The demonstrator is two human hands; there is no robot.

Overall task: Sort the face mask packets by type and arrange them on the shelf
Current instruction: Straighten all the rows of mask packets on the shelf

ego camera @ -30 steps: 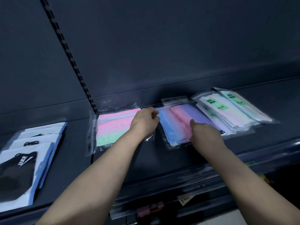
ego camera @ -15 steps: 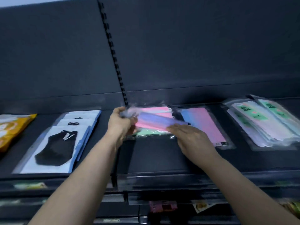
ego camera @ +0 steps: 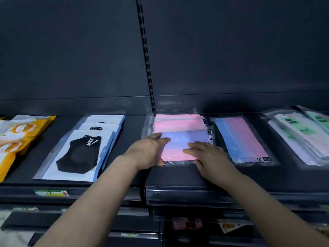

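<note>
The purple-pink packet [ego camera: 178,145] lies atop the pink stack [ego camera: 178,122] on the shelf [ego camera: 135,125] — my left hand [ego camera: 147,154] at its left edge, right hand [ego camera: 210,157] on its right half, fingers [ego camera: 197,146] straight, gripping nothing.

1. Shelf [ego camera: 124,177] carries five stacks of packets in one row, all lying flat.
2. Far-left stack [ego camera: 19,139] runs off the left edge; second stack [ego camera: 80,154] lies just right of it, apart.
3. Slotted upright [ego camera: 146,56] on the back wall stands behind the gap between second stack and middle stack [ego camera: 179,122].
4. Top packet [ego camera: 178,145] sits toward the front of the middle stack.
5. Left hand [ego camera: 147,152] rests on the top packet's left edge, right hand [ego camera: 211,159] on its front right part (fingers laid flat).
6. Fourth stack [ego camera: 243,139] lies just right of the middle stack; far-right stack [ego camera: 299,138] lies beyond it.
</note>
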